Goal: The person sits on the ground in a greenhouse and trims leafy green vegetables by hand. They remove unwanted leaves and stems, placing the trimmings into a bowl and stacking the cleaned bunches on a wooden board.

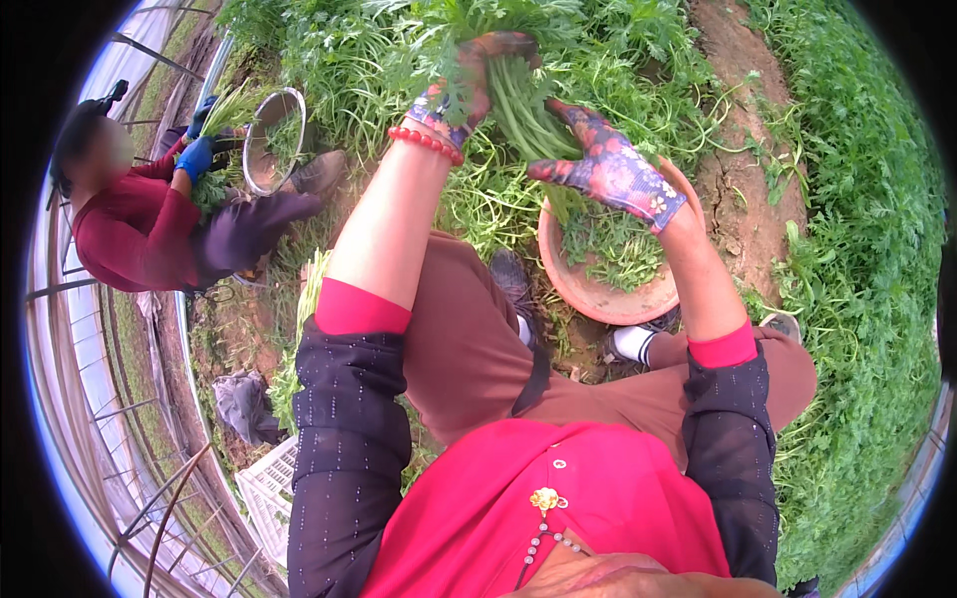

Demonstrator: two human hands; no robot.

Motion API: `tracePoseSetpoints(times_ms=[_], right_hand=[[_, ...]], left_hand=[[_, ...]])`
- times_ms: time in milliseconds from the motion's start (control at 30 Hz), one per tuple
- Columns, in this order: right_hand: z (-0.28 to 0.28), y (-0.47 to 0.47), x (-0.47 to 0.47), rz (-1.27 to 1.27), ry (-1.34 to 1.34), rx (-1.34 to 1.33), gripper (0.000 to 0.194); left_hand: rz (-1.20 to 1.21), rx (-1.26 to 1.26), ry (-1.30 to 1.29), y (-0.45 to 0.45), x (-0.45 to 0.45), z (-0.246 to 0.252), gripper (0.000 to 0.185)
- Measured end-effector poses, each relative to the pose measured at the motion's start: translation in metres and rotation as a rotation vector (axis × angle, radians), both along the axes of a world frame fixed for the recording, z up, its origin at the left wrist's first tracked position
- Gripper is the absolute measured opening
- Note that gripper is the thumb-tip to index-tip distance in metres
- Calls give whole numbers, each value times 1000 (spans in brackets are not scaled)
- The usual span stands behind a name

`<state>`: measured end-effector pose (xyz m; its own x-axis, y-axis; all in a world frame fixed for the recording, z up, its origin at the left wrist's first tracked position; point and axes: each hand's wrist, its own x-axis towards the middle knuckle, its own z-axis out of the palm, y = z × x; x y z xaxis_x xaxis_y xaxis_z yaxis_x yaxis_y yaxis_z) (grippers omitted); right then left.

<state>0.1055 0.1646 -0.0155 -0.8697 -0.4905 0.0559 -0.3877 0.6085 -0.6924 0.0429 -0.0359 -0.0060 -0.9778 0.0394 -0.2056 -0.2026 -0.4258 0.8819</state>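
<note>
My left hand (472, 86), in a flower-patterned glove, is closed around a bunch of leafy greens (517, 112) that look like crown daisy. The leaves fan out beyond the hand, and the pale stems slant down toward my right. My right hand (609, 166), gloved alike, is spread beside the stem ends with thumb and fingers apart; whether it touches them I cannot tell. Beneath it stands a round terracotta-coloured basin (572, 291), partly covered by my right hand and forearm. Loose cut leaves and stems (624, 258) lie inside the basin.
Growing greens (860, 187) fill the bed ahead and to the right, beside a bare soil strip (748, 97). At left a co-worker (142, 217) in blue gloves holds greens near a round tub (275, 142). A white plastic crate (269, 486) and grey cloth (243, 404) lie at lower left.
</note>
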Motion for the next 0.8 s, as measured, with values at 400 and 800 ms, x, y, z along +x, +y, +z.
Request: tracePoseSetpoints(times_ms=[400, 800], right_hand=[[-29, 0, -19, 105, -152, -445, 24], [-14, -9, -7, 84, 540, -193, 40]], left_hand=[[-89, -67, 59, -17, -17, -13, 34], [-351, -167, 485, -33, -26, -43, 40]])
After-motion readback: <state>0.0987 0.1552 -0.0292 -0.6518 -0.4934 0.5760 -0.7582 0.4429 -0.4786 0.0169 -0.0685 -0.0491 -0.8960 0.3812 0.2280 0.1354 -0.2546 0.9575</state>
